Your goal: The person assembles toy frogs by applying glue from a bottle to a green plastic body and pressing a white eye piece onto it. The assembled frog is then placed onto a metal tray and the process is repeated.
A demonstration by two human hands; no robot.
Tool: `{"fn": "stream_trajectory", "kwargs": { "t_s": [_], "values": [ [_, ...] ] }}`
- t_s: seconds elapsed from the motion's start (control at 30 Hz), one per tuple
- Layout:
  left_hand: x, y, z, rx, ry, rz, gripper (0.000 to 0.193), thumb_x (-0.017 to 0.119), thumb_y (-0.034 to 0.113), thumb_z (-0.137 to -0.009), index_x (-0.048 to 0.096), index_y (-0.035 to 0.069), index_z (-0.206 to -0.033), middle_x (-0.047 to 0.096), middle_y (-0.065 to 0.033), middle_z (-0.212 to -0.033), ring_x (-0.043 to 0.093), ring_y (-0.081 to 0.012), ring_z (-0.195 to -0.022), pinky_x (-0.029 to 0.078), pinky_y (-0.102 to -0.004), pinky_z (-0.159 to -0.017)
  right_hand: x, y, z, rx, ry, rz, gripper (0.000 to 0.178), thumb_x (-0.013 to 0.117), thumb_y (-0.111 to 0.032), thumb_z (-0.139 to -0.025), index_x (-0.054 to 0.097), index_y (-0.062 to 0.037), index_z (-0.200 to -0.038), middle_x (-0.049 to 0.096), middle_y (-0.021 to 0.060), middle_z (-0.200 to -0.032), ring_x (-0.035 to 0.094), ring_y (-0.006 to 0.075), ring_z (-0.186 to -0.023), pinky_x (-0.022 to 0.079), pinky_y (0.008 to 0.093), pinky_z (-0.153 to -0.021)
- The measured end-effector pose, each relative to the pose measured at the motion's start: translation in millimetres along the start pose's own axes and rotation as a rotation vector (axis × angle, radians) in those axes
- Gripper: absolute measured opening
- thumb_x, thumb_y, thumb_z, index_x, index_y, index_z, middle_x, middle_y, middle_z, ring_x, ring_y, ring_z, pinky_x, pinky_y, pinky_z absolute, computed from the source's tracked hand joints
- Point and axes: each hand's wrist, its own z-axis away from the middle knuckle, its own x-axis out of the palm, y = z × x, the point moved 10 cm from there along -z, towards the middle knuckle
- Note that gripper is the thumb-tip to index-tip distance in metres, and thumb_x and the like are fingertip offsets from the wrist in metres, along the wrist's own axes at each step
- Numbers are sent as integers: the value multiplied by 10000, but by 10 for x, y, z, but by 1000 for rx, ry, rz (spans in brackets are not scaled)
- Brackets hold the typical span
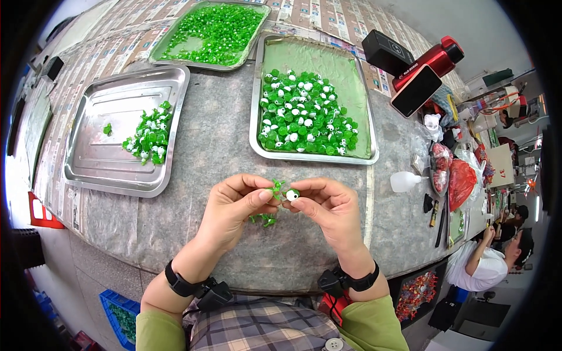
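Observation:
Over the table's near middle, my left hand (234,205) pinches a small green plastic piece with thin prongs (276,188) between thumb and fingertips. Facing it, my right hand (332,209) grips a little white-and-green eyeball bead (292,195) with a black dot. The two parts are very close; whether they touch I cannot tell. More green pronged pieces (266,220) lie on the table beside my left hand. Beyond my hands, a metal tray (373,153) lined with pale green holds a heap of eyeball beads (304,111).
At left, a metal tray (93,169) holds a pile of green-and-white pieces (149,133). A farther tray (158,57) carries many green parts. To the right are a phone (416,90), red bottle (430,61), black box (386,50) and plastic bags (462,184). Another person (480,266) sits far right.

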Motion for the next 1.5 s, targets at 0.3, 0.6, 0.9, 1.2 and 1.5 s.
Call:
{"fn": "stream_trajectory", "kwargs": {
  "t_s": [0.3,0.6,0.9,1.2,1.5],
  "values": [
    [5,0,-6,21,19,-75,104,574,49,-773,562,0,-864,592,-75,-794,585,-132,-694,495,-246,-624,36,-70,3,-60,-16,59,182,587,-4,-752,562,19,-931,595,73,-885,567,99,-812,455,195,-714],
    [116,258,67,324,-4,-598,78,614,-21,-704,599,-8,-779,581,-65,-765,560,-123,-664,459,-223,-575,64,88,18,119,-50,-81,215,560,-21,-778,548,18,-989,599,67,-842,565,90,-781,468,204,-702],
    [419,452,175,616,-56,-1047,126,654,12,-652,583,25,-756,575,-82,-714,566,-179,-628,449,-253,-535,44,171,14,172,-132,-26,220,535,-48,-801,550,28,-1007,602,84,-856,576,113,-760,472,216,-702],
    [313,500,129,582,29,-1076,131,652,3,-644,576,12,-749,576,-82,-707,559,-183,-622,443,-249,-548,43,235,-60,151,-83,-86,208,532,-66,-808,552,14,-999,604,82,-854,582,122,-754,474,220,-663],
    [-680,1506,568,920,820,-899,217,630,28,-717,564,24,-923,527,-1,-835,480,-78,-732,397,-208,-664,75,63,-113,-124,-166,918,93,593,-111,-721,568,-58,-794,547,57,-714,553,176,-641,437,274,-581]
  ]
}}
